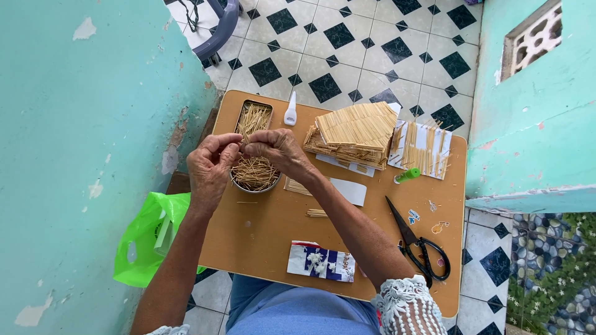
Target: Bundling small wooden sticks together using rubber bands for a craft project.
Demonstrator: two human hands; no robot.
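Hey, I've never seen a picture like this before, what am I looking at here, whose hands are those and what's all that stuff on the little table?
There is one picture, taken by a camera worn on a person's head and looking straight down, so the two bare hands are the wearer's own. No machine is involved.

The left hand and right hand meet above a tin of thin sticks. Their fingers pinch together, seemingly on a few sticks, though that is too fine to tell for sure.

On the small wooden table lie a model roof made of glued sticks, a white sheet with sticks laid on it, a green glue stick, black scissors, a white strip of paper and a small white tube. A green plastic bag hangs beside the table.
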